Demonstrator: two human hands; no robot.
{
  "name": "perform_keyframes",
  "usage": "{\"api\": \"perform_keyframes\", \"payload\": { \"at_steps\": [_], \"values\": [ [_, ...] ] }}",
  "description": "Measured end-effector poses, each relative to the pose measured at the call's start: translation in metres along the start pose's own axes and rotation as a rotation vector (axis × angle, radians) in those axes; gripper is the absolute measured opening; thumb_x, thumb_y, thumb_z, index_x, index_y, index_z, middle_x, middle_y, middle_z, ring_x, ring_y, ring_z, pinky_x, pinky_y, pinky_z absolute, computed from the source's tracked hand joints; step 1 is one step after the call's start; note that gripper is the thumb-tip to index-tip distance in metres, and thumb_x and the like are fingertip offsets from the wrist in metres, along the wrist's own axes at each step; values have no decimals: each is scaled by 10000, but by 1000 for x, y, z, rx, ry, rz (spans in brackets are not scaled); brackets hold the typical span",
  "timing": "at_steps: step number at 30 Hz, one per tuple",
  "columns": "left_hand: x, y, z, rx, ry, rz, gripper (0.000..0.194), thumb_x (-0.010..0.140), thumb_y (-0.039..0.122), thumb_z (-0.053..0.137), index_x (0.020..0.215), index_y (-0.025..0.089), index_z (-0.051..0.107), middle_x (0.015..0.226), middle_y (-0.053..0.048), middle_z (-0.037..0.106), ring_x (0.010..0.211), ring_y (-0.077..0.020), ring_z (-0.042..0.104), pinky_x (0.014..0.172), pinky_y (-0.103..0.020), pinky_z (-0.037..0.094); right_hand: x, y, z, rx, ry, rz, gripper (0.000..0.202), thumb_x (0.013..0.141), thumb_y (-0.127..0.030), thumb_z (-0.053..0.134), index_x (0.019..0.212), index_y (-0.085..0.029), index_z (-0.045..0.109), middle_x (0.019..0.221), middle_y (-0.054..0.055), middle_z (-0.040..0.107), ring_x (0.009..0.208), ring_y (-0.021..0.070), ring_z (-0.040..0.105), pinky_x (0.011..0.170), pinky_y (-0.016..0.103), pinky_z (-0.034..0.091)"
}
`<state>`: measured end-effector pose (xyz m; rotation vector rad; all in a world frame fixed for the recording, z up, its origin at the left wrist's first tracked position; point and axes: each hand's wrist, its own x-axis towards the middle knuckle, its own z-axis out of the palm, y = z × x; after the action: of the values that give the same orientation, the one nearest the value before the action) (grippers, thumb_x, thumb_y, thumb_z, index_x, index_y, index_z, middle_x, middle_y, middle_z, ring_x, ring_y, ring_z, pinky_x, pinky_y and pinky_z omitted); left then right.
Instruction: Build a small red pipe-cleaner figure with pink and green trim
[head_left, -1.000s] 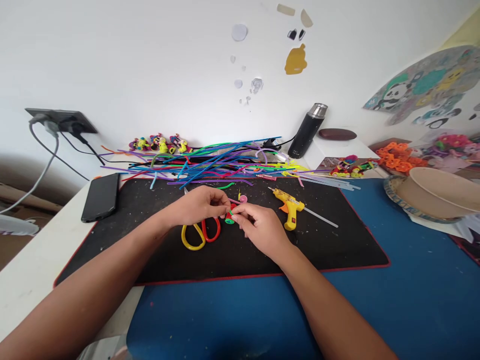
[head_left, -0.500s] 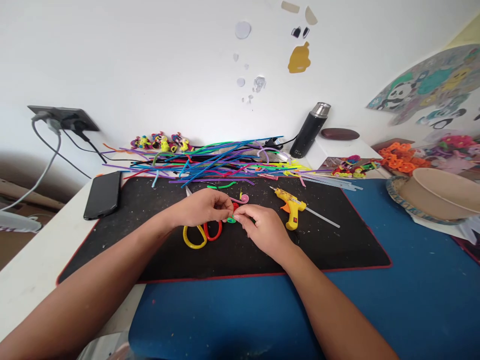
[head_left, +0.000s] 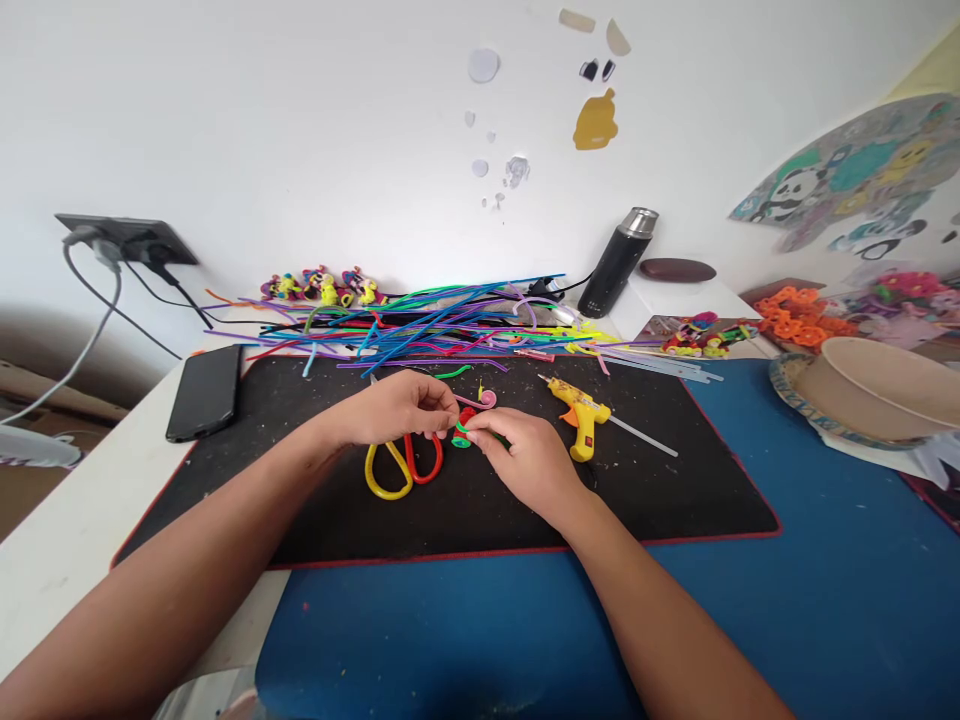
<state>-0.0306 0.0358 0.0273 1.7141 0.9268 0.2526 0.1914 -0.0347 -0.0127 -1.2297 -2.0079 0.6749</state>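
A short, bent green pipe cleaner point(head_left: 462, 428) spans the small gap between my hands. My right hand point(head_left: 529, 462) pinches one end between thumb and forefinger. The fingers of my left hand point(head_left: 405, 408) are closed at the other end, though the exact contact is partly hidden. Just beneath lies a small red and green piece point(head_left: 466, 415) on the black mat. Scissors with one yellow and one red handle point(head_left: 390, 495) rest under my left hand, their blades mostly covered. Behind the fingertips is a pink coil point(head_left: 487, 399).
A yellow glue gun point(head_left: 581, 415) with a glue stick lies right of my hands. Many coloured pipe cleaners point(head_left: 435, 325) are heaped along the wall. A phone point(head_left: 204, 392) sits at the left, a black flask point(head_left: 616, 265) at the back right, and bowls point(head_left: 885, 400) farther right.
My hands have drawn slightly apart, my left moving a little left. More of the green pipe cleaner and the red piece below now shows between them.
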Motion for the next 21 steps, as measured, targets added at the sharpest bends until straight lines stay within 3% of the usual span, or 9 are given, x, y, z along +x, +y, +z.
{"api": "perform_keyframes", "payload": {
  "at_steps": [9,13,16,18,21],
  "values": [
    [2,-1,7,45,-17,12,126,831,291,657,836,181,718,722,16,665,665,-138,600,613,-229,446,-1,8,2,-119,-47,-32,145,1004,-194,657,988,-261,784,998,16,794,897,202,739,790,309,507],
    [2,-3,1,42,50,-6,145,814,330,687,830,186,704,745,9,697,687,-147,623,633,-235,470,-1,3,-2,-69,52,-11,117,979,-217,697,1046,-257,784,1036,35,799,935,217,746,803,323,535],
    [4,-8,-9,-14,199,-7,218,795,393,734,826,181,698,747,-5,710,671,-145,619,634,-244,481,-1,-1,-7,39,231,-17,147,1010,-263,646,1045,-244,787,1024,63,800,851,202,742,746,318,567],
    [6,-14,-16,-93,390,12,275,771,437,766,793,172,696,723,-15,699,626,-136,593,620,-252,479,-2,-4,-8,105,334,-37,174,1021,-285,622,1008,-236,788,1019,73,803,836,200,745,725,315,583],
    [11,-22,-23,-280,680,47,322,733,457,791,684,164,666,647,-17,643,560,-119,536,551,-244,426,-4,-7,-5,177,379,-78,168,1008,-278,630,967,-224,784,901,52,801,731,179,739,660,291,576]
  ]
}}
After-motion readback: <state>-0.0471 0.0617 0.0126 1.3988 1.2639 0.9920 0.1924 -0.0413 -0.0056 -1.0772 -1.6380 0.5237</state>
